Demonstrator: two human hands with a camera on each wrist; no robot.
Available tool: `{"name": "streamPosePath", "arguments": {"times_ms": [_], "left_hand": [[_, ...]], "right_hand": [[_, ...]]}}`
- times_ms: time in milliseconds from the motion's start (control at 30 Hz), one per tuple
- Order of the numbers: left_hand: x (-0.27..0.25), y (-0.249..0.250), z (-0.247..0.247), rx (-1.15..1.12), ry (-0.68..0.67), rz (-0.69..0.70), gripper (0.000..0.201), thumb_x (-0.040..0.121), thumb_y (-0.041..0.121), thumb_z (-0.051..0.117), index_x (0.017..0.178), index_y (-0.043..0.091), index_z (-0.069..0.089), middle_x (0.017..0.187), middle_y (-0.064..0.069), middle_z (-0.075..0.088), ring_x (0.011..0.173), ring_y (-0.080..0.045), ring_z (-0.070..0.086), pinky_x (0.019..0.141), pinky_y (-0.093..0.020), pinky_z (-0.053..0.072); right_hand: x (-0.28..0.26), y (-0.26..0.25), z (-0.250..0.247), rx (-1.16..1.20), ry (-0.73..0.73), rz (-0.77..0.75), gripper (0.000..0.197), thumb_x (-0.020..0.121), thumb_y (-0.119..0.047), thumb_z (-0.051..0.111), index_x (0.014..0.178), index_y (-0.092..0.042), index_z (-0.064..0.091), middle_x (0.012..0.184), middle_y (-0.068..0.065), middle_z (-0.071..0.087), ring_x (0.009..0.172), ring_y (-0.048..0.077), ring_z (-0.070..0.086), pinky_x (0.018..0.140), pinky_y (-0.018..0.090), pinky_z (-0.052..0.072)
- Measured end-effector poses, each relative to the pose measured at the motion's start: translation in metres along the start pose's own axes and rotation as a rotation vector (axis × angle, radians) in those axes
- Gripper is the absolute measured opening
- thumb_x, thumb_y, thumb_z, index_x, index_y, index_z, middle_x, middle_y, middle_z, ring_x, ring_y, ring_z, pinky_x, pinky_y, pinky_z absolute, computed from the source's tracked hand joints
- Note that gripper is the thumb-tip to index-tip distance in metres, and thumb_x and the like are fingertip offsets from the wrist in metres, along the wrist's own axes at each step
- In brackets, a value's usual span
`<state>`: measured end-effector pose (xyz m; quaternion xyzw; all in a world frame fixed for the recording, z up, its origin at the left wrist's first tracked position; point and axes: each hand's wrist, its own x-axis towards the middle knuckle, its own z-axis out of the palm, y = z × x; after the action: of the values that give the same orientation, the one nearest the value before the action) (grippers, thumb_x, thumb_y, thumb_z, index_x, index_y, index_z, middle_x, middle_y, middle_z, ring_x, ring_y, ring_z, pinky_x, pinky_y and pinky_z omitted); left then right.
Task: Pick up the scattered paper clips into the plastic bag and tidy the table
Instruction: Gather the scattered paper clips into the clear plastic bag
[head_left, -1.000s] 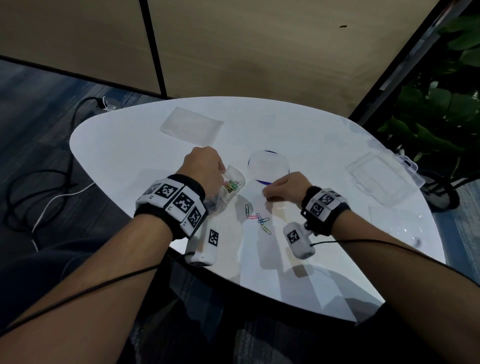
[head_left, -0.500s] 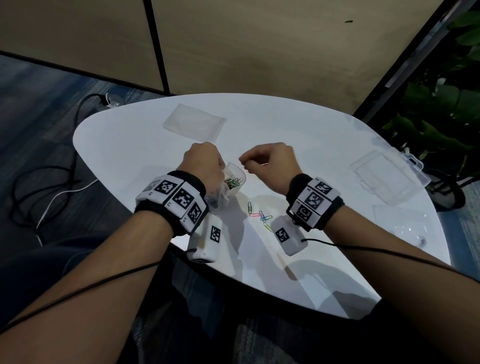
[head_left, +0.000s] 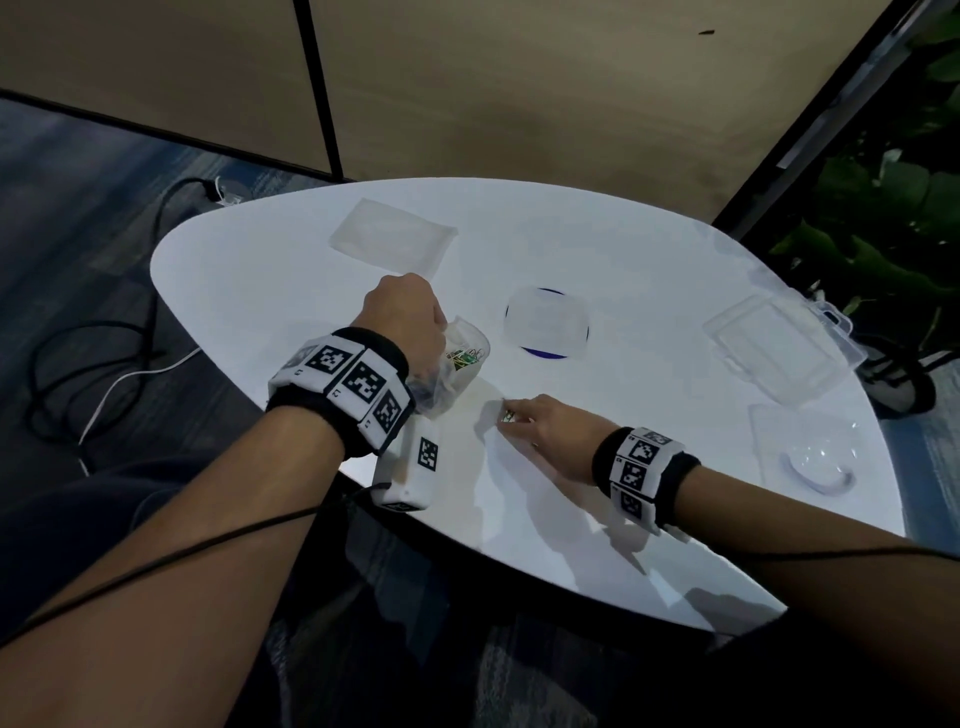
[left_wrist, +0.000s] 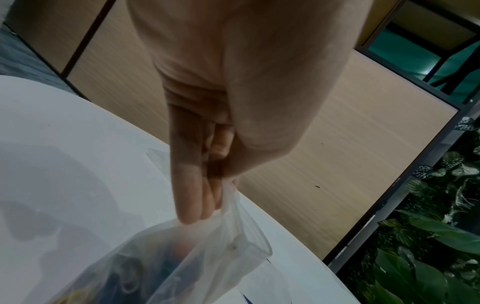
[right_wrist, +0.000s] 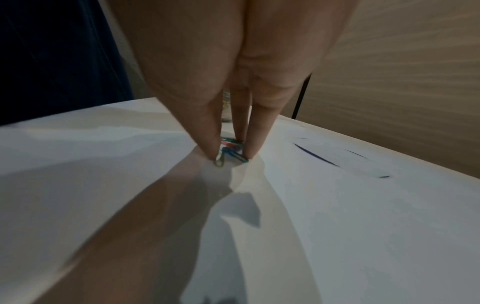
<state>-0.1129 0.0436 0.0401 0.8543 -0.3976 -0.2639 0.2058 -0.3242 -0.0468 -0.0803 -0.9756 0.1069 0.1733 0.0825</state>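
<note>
My left hand (head_left: 402, 325) pinches the rim of a clear plastic bag (head_left: 457, 369) and holds its mouth toward the right; coloured paper clips (head_left: 464, 357) lie inside. In the left wrist view the fingers (left_wrist: 192, 197) clamp the plastic bag's rim (left_wrist: 233, 232). My right hand (head_left: 540, 423) is down on the white table (head_left: 649, 291) just right of the bag. Its thumb and fingertips (right_wrist: 210, 148) close round a small bunch of coloured paper clips (right_wrist: 231, 152) on the table top; a bit of the clips (head_left: 506, 417) shows at the fingertips in the head view.
A flat clear bag (head_left: 392, 236) lies at the far side. A clear lid over a blue disc (head_left: 545, 325) sits mid-table. Clear plastic boxes (head_left: 779, 345) and another clear piece (head_left: 810, 452) are at the right. Cables (head_left: 104, 364) trail on the floor to the left.
My right hand was up at the bag's mouth half a second ago; it has come down to the table and now pinches the remaining loose clips. The left hand and bag stayed in place.
</note>
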Motion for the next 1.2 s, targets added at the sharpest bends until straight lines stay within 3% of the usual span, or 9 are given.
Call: {"name": "streamPosePath", "arguments": {"times_ms": [67, 167, 267, 367, 500, 700, 867, 967, 1200], "left_hand": [[0.0, 0.0, 0.0, -0.009, -0.008, -0.005, 0.027, 0.088, 0.0, 0.056, 0.102, 0.011, 0.075, 0.1, -0.013, 0.073, 0.093, -0.03, 0.071, 0.085, -0.039, 0.06], [0.0, -0.001, 0.001, -0.02, -0.017, -0.017, 0.028, 0.087, -0.002, 0.056, 0.102, 0.011, 0.075, 0.098, -0.014, 0.074, 0.092, -0.031, 0.072, 0.085, -0.039, 0.06], [0.001, -0.002, 0.0, -0.035, -0.018, -0.023, 0.027, 0.086, -0.002, 0.057, 0.101, 0.011, 0.075, 0.098, -0.014, 0.074, 0.091, -0.032, 0.072, 0.084, -0.04, 0.06], [0.001, -0.001, 0.0, -0.04, -0.017, -0.021, 0.027, 0.085, -0.002, 0.059, 0.102, 0.01, 0.076, 0.097, -0.015, 0.074, 0.092, -0.032, 0.072, 0.084, -0.04, 0.06], [0.001, 0.0, 0.001, -0.056, -0.034, -0.023, 0.027, 0.085, -0.005, 0.06, 0.102, 0.008, 0.075, 0.099, -0.016, 0.074, 0.093, -0.032, 0.072, 0.085, -0.041, 0.06], [0.001, -0.002, 0.002, -0.058, -0.016, -0.026, 0.023, 0.087, -0.001, 0.059, 0.1, 0.009, 0.076, 0.097, -0.015, 0.074, 0.091, -0.032, 0.072, 0.084, -0.04, 0.06], [0.003, -0.001, 0.004, -0.074, -0.015, -0.034, 0.023, 0.087, -0.001, 0.059, 0.096, 0.011, 0.075, 0.096, -0.014, 0.074, 0.091, -0.032, 0.072, 0.084, -0.041, 0.06], [0.004, -0.001, 0.006, -0.075, -0.013, -0.029, 0.023, 0.087, 0.0, 0.059, 0.098, 0.011, 0.075, 0.095, -0.014, 0.074, 0.089, -0.032, 0.072, 0.082, -0.04, 0.061], [0.005, -0.001, 0.009, -0.04, -0.016, -0.014, 0.022, 0.087, 0.001, 0.06, 0.097, 0.013, 0.075, 0.095, -0.013, 0.074, 0.09, -0.032, 0.072, 0.083, -0.04, 0.061]], "right_hand": [[0.002, 0.003, 0.005, -0.023, 0.03, 0.02, 0.033, 0.093, -0.011, 0.043, 0.122, -0.007, 0.059, 0.133, 0.015, 0.052, 0.104, 0.035, 0.054, 0.082, 0.044, 0.052], [0.003, 0.01, 0.015, -0.012, 0.113, 0.028, 0.021, 0.091, -0.012, 0.051, 0.103, -0.006, 0.067, 0.115, 0.017, 0.061, 0.094, 0.036, 0.058, 0.074, 0.043, 0.054], [-0.002, 0.014, 0.02, 0.076, 0.222, 0.035, 0.023, 0.094, -0.019, 0.051, 0.091, -0.009, 0.072, 0.1, 0.014, 0.066, 0.084, 0.034, 0.061, 0.069, 0.04, 0.054], [-0.006, 0.016, 0.018, 0.12, 0.255, 0.027, 0.019, 0.094, -0.017, 0.055, 0.091, -0.011, 0.073, 0.096, 0.011, 0.064, 0.079, 0.032, 0.062, 0.067, 0.038, 0.054], [-0.011, 0.015, 0.016, 0.081, 0.178, 0.022, 0.016, 0.089, -0.01, 0.054, 0.096, -0.01, 0.069, 0.105, 0.011, 0.059, 0.083, 0.03, 0.06, 0.068, 0.037, 0.053], [-0.007, 0.013, 0.011, 0.097, 0.186, 0.043, 0.023, 0.096, -0.02, 0.052, 0.099, -0.012, 0.074, 0.098, 0.012, 0.065, 0.084, 0.034, 0.063, 0.069, 0.039, 0.054], [0.006, 0.018, -0.003, 0.252, 0.142, 0.276, 0.016, 0.086, -0.018, 0.065, 0.097, -0.019, 0.077, 0.099, 0.003, 0.07, 0.09, 0.027, 0.065, 0.079, 0.034, 0.053], [0.011, 0.02, -0.012, 0.246, 0.072, 0.364, 0.016, 0.077, -0.016, 0.061, 0.087, -0.019, 0.073, 0.087, 0.001, 0.07, 0.082, 0.025, 0.065, 0.071, 0.032, 0.054], [0.02, 0.029, -0.027, -0.022, -0.007, 0.471, 0.014, 0.088, -0.014, 0.051, 0.09, -0.007, 0.063, 0.088, 0.014, 0.063, 0.068, 0.029, 0.048, 0.06, 0.03, 0.037]]}}
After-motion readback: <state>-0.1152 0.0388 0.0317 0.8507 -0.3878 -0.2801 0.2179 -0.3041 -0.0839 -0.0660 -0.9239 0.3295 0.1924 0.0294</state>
